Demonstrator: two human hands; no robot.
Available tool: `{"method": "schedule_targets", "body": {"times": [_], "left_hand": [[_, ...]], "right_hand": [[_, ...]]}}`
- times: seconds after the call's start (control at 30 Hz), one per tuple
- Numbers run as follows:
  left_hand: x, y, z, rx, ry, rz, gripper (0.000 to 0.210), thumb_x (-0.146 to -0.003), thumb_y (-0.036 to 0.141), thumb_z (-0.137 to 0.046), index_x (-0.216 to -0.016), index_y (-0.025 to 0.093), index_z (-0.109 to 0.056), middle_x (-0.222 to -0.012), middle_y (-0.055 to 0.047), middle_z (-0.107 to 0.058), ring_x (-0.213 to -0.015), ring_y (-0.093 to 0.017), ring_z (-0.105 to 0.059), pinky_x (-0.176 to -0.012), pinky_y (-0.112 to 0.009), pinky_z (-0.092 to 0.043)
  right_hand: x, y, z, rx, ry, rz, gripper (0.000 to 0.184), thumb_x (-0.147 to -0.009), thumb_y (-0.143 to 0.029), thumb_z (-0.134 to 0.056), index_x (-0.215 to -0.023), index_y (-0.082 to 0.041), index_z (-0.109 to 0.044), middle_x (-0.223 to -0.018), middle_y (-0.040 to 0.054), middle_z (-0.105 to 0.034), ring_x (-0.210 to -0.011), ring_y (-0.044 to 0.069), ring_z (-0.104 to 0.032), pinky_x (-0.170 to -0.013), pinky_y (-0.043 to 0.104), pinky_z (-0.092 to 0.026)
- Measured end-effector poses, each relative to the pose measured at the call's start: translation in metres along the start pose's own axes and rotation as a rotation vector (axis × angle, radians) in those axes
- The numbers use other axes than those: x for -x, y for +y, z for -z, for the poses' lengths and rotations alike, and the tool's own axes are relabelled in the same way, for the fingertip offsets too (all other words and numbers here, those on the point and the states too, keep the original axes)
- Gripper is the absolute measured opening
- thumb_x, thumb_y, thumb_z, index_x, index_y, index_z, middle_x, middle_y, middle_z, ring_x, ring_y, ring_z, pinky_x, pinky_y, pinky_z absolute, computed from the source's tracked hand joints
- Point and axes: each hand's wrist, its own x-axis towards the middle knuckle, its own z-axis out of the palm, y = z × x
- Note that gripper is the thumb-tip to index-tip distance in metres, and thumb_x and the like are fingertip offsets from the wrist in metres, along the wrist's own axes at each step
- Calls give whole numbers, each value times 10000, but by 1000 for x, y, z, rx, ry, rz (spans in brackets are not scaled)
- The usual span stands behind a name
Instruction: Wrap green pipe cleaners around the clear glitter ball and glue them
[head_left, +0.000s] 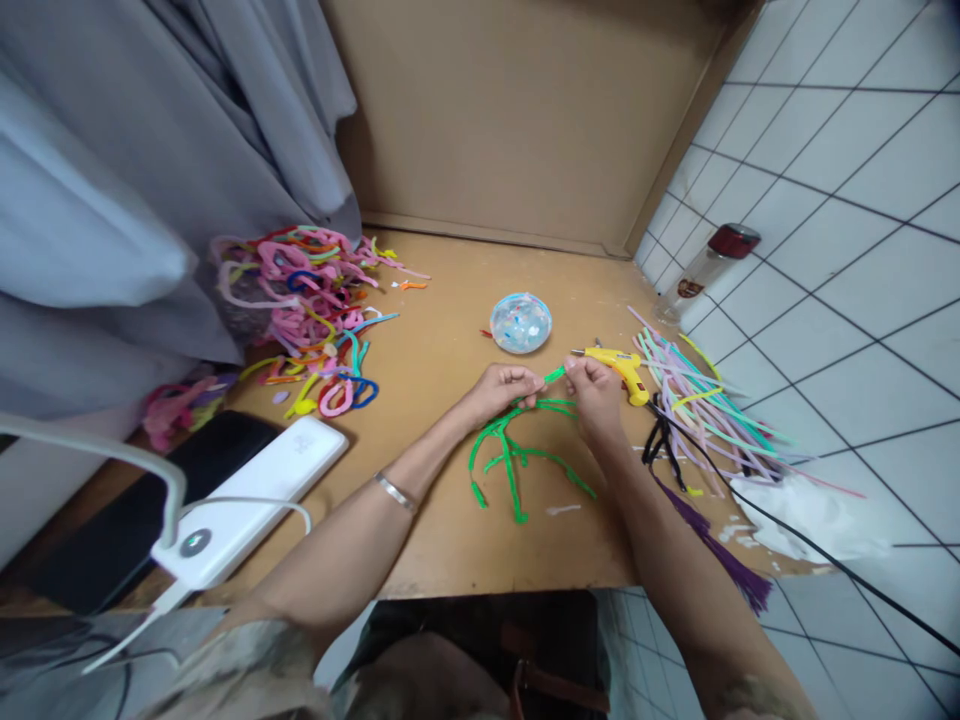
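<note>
Both hands meet over the table's middle, gripping a short green pipe cleaner piece [555,375]. My left hand [504,392] pinches its left end, thumb and fingertips together. At the other end, the fingers of my right hand [595,388] close on it. Just below lies a branching green pipe cleaner shape [514,470] with several thin arms, some ending in thicker tips. Its upper part runs under my left fingers; whether it joins the held piece cannot be made out. A small clear bowl [520,324] with bits in it stands beyond my hands.
A yellow glue gun [619,370] with a black cord lies by my right hand. Loose pipe cleaners [697,400] spread at right near a clear bottle [701,275]. Left are a tangled pipe cleaner pile [300,290], a white power bank [255,500] and a black phone [150,510].
</note>
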Motion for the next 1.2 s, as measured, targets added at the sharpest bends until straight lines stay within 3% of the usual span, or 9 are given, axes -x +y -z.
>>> {"method": "schedule_targets", "body": {"times": [0.1, 0.23, 0.4, 0.6, 0.77, 1.03, 1.2], "left_hand": [[-1, -2, 1, -11, 8, -18, 464, -668, 585, -727, -673, 129, -642, -561, -8, -590, -550, -92, -492, -569, -229, -366], [0, -2, 1, -117, 73, -57, 482, -699, 616, -685, -665, 141, -608, -539, 21, -558, -467, -61, -378, -497, -218, -281], [1, 2, 2, -210, 140, -95, 465, -725, 598, -661, -623, 154, -566, -511, 35, -523, -455, -57, -338, -485, -220, -258], [-2, 0, 2, -68, 140, -87, 509, -673, 645, -697, -670, 142, -619, -527, 15, -560, -495, -75, -449, -537, -223, -354], [-3, -3, 2, 31, 112, -25, 567, -730, 693, -604, -756, 132, -681, -592, -19, -622, -503, -80, -474, -522, -230, -347], [0, 2, 2, -9, 126, -24, 282, -663, 410, -716, -693, 142, -631, -561, 16, -605, -515, -77, -501, -569, -222, -392], [0, 3, -1, -8, 158, -38, 274, -679, 403, -703, -696, 147, -607, -555, 25, -592, -510, -74, -497, -580, -223, -404]], "right_hand": [[-3, 2, 3, -51, 47, -10, 471, -730, -553, -667, -509, -214, -426, -492, -57, -377, -508, 89, -314, -514, 256, -279], [-3, 1, 2, -82, 54, -20, 472, -713, -546, -693, -502, -211, -435, -489, -58, -381, -502, 86, -311, -510, 252, -274], [-1, -1, -2, -128, -27, -86, 489, -728, -633, -648, -548, -210, -479, -525, -38, -457, -520, 100, -394, -533, 255, -339], [1, -1, -3, -91, -25, -28, 470, -685, -636, -683, -570, -207, -529, -533, -37, -466, -535, 107, -399, -526, 257, -331], [-1, -1, -2, -74, 16, -16, 453, -716, -604, -655, -552, -212, -497, -524, -41, -443, -543, 108, -386, -537, 255, -329], [-2, 0, -3, -150, 22, -65, 458, -693, -627, -666, -565, -209, -528, -542, -32, -479, -531, 101, -400, -524, 250, -339], [1, 2, -6, -155, -77, -130, 484, -677, -655, -680, -574, -204, -541, -522, -33, -492, -510, 94, -412, -508, 241, -331]]}}
